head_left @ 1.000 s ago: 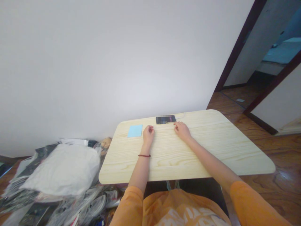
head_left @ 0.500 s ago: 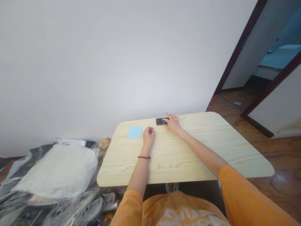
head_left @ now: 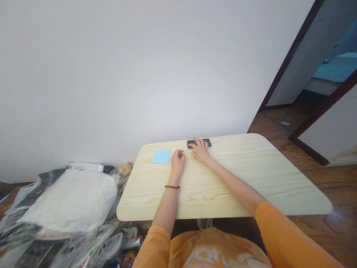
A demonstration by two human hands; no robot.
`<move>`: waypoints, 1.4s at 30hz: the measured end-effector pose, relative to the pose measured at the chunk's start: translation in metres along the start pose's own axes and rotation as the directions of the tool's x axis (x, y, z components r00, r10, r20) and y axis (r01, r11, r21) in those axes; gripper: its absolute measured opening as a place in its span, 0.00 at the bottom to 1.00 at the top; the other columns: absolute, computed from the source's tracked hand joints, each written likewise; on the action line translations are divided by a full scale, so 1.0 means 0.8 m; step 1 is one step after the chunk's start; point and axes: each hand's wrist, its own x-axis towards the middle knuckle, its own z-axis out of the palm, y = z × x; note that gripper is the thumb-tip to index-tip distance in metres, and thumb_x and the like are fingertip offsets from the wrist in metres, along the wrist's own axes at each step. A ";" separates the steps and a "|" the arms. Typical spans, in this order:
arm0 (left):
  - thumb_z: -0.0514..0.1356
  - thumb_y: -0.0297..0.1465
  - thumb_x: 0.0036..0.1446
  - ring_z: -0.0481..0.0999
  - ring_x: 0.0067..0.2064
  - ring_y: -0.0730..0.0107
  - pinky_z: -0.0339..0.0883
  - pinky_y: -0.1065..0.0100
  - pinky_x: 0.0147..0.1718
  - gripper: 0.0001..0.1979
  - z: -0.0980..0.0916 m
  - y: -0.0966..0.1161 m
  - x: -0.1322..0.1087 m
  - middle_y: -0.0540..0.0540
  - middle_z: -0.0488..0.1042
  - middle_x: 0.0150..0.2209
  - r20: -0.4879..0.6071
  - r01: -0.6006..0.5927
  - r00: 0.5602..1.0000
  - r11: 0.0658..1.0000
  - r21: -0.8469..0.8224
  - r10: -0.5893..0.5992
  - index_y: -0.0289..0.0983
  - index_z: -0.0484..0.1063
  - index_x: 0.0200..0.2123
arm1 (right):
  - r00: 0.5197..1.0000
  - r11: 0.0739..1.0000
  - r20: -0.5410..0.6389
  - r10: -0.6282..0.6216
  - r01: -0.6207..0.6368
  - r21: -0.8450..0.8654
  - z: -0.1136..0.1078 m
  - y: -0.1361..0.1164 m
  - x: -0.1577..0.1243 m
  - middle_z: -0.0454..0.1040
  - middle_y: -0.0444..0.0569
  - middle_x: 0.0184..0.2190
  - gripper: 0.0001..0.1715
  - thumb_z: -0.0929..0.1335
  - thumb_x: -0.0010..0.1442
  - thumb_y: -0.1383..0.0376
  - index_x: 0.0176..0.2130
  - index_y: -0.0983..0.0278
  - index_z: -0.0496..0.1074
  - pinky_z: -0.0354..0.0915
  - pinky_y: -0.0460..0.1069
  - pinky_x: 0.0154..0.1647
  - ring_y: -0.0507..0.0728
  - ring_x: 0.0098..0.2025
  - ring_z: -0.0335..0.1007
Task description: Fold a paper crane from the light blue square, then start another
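A black smartphone [head_left: 208,142] lies flat near the back edge of the light wooden table [head_left: 223,186], its screen partly lit. Over its middle is my right hand [head_left: 199,149], fingers spread, with the fingertips at the screen and part of the phone hidden beneath them. My left hand [head_left: 177,160] rests on the tabletop with its fingers curled in; whether anything is inside them I cannot make out. Just left of that hand lies a square of light blue paper [head_left: 161,156], which neither hand touches.
A thin white cable [head_left: 216,140] runs from the phone's right end along the back edge. Behind the table stands a white wall [head_left: 156,74]. Left of the table are a white bag [head_left: 75,199] and plastic-wrapped items. A doorway opens at the right.
My right hand has shifted left across the phone, so the phone's right end now shows. My left hand keeps its curled pose. The whole view has turned slightly.
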 end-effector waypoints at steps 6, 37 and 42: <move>0.55 0.24 0.52 0.72 0.36 0.71 0.66 0.66 0.41 0.07 -0.019 0.000 0.008 0.47 0.72 0.34 -0.066 -0.041 0.997 0.999 0.004 0.041 0.37 0.68 0.36 | 0.999 0.996 -0.054 -0.008 0.012 0.089 -0.009 0.018 -0.027 0.72 0.54 0.38 0.09 0.62 0.56 0.68 0.36 0.65 0.71 0.54 0.54 0.47 0.59 0.44 0.63; 0.59 0.25 0.49 0.67 0.52 0.54 0.58 0.53 0.53 0.14 -0.034 0.001 -0.002 0.37 0.69 0.46 -0.087 -0.005 0.995 0.901 0.434 0.048 0.36 0.69 0.41 | 0.995 0.977 -0.063 0.075 -0.061 0.202 -0.009 0.049 -0.059 0.72 0.49 0.31 0.08 0.62 0.54 0.73 0.33 0.64 0.69 0.60 0.49 0.41 0.56 0.37 0.65; 0.62 0.28 0.47 0.51 0.63 0.36 0.46 0.43 0.58 0.26 -0.051 -0.007 -0.003 0.21 0.56 0.59 -0.195 0.195 0.976 0.802 0.565 -0.100 0.27 0.63 0.50 | 0.999 0.979 -0.033 0.039 -0.032 0.199 -0.011 0.038 -0.053 0.74 0.51 0.34 0.10 0.62 0.55 0.73 0.35 0.64 0.70 0.59 0.50 0.43 0.57 0.40 0.67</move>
